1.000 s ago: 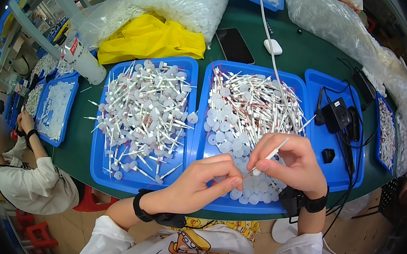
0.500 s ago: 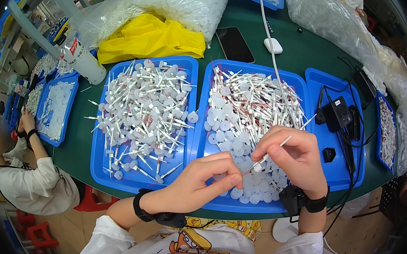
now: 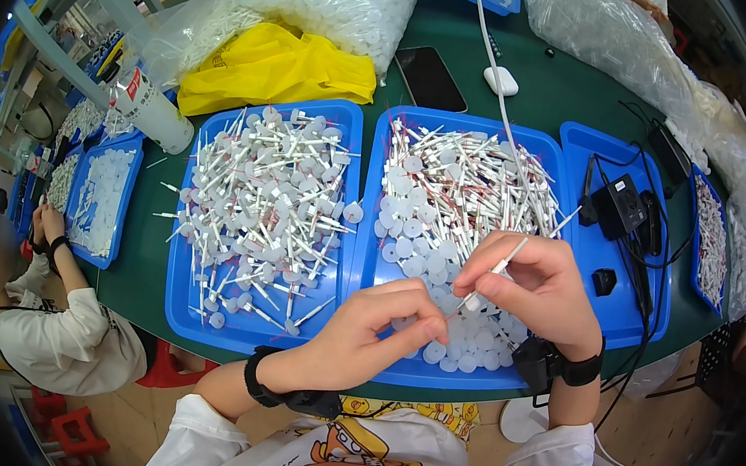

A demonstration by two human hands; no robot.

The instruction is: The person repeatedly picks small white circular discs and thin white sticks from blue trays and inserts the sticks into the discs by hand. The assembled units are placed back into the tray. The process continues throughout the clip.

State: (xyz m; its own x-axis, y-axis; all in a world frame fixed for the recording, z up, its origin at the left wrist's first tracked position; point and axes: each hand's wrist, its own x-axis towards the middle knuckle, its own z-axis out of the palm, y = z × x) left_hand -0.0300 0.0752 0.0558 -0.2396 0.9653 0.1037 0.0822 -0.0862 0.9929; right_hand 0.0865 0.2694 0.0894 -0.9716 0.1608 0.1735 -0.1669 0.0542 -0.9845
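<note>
The right hand (image 3: 536,289) pinches a thin white stick (image 3: 497,268) between thumb and fingertips; the left hand (image 3: 379,331) curls its fingertips together just beside the stick's lower end, over the right blue tray (image 3: 395,372) of white caps and sticks. A second tray (image 3: 177,290) lies left, a black device (image 3: 620,206) right. Since half a second ago, the hands have drawn closer.
</note>
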